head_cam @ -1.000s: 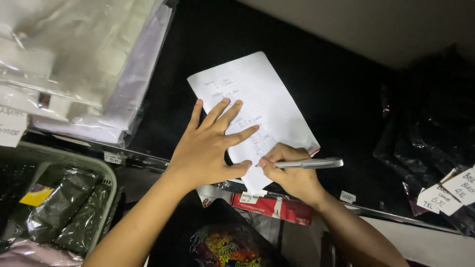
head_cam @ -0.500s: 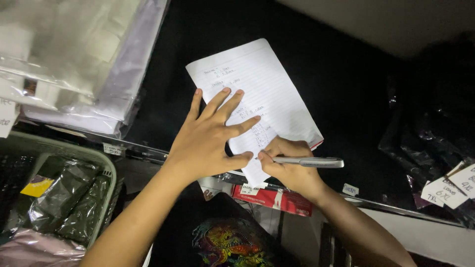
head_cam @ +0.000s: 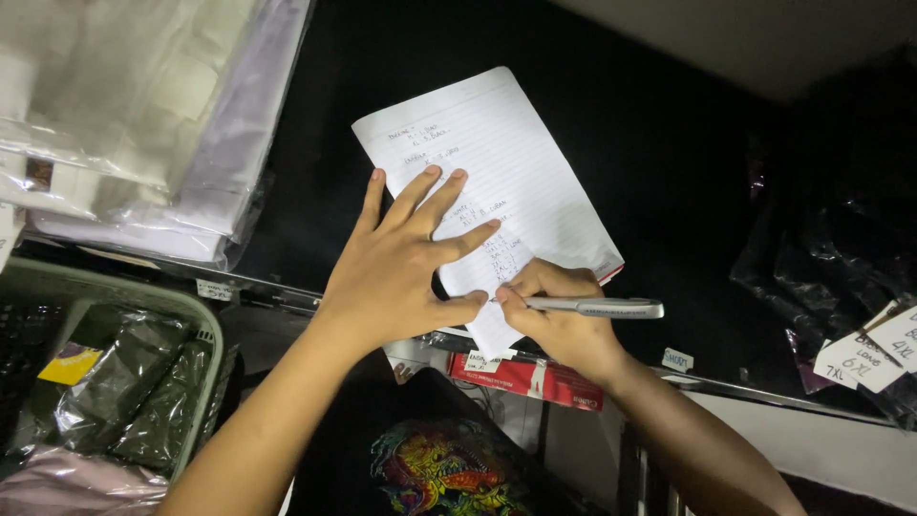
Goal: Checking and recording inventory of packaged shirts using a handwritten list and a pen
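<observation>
Ok so I'm mid-way through writing on my list. My left hand (head_cam: 406,263) is flat on the paper (head_cam: 497,182), fingers spread wide, not gripping anything, just pinning the sheet down on the dark shelf (head_cam: 659,172). My right hand (head_cam: 559,320) is curled closed around the pen (head_cam: 592,307), tip right at the bottom of the column of handwritten lines, near the sheet's lower edge, just beside my left thumb. The paper sits tilted, its lower corner hanging a bit over the shelf's front rail.

By the look of it I'm adding the next line, and there's barely any sheet left below the tip, so it needs small, steady strokes and firm pressure from the left hand so nothing slides.

Bagged clothes (head_cam: 124,115) are stacked off to the left, a green basket (head_cam: 205,330) below them.
</observation>
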